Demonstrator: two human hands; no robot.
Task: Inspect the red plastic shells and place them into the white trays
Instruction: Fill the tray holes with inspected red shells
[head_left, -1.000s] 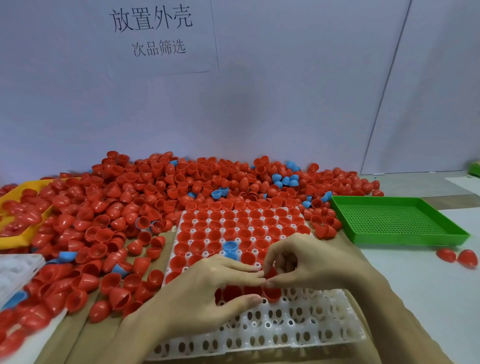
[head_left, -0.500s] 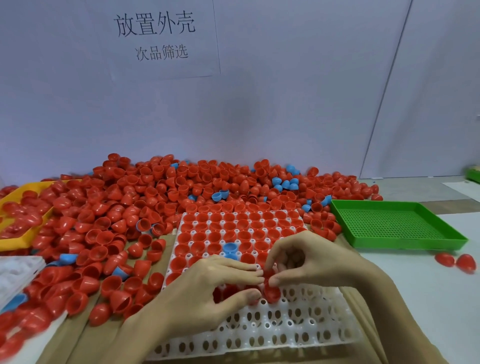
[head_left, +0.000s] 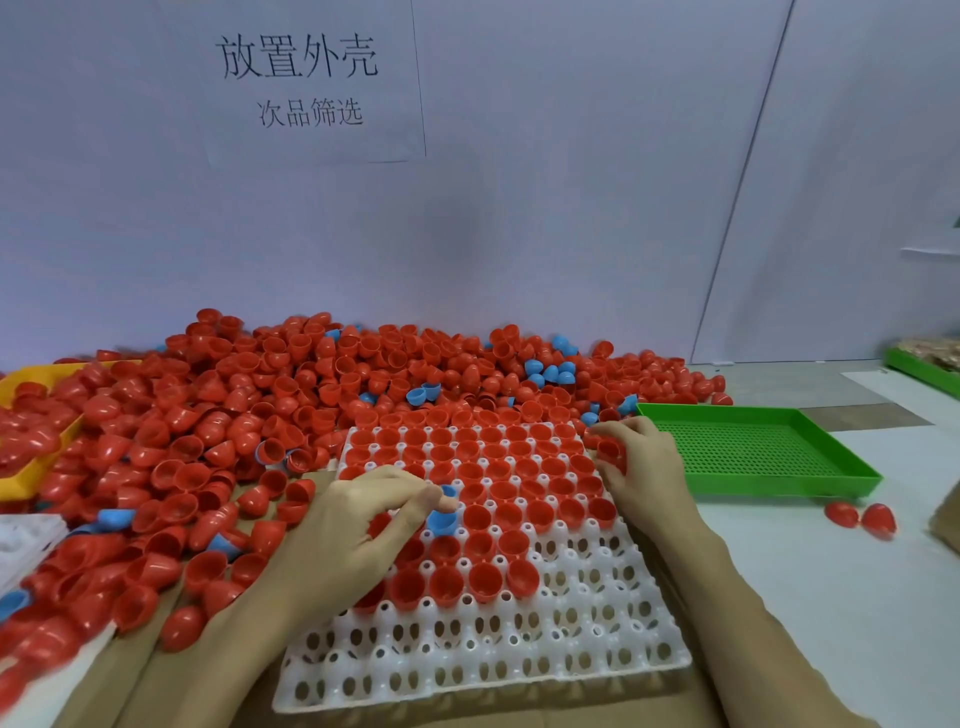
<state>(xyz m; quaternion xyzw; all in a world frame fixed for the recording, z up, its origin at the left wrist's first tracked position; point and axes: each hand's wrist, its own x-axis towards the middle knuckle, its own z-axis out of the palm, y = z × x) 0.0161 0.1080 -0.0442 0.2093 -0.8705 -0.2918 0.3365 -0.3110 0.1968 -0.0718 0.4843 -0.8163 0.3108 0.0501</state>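
A white tray (head_left: 519, 654) with round pockets lies in front of me; its far rows hold red shells (head_left: 519, 467), open side up, and its near rows are bare. Behind and left of it spreads a big pile of loose red shells (head_left: 234, 415). My left hand (head_left: 358, 535) hovers over the tray's left middle, thumb and forefinger pinched next to a tilted blue shell (head_left: 441, 522). My right hand (head_left: 644, 467) is at the tray's far right corner, fingers curled around a red shell (head_left: 610, 449).
A green perforated tray (head_left: 779, 488) stands right of the white one, with two loose red shells (head_left: 862, 517) in front of it. A yellow bin (head_left: 31, 379) and another white tray (head_left: 26, 540) sit at the left. Blue shells (head_left: 550, 371) are scattered in the pile.
My hands have parted: the right one moved from the tray's middle to its far right corner. The left stayed over the tray, its fingertips now at the blue shell.
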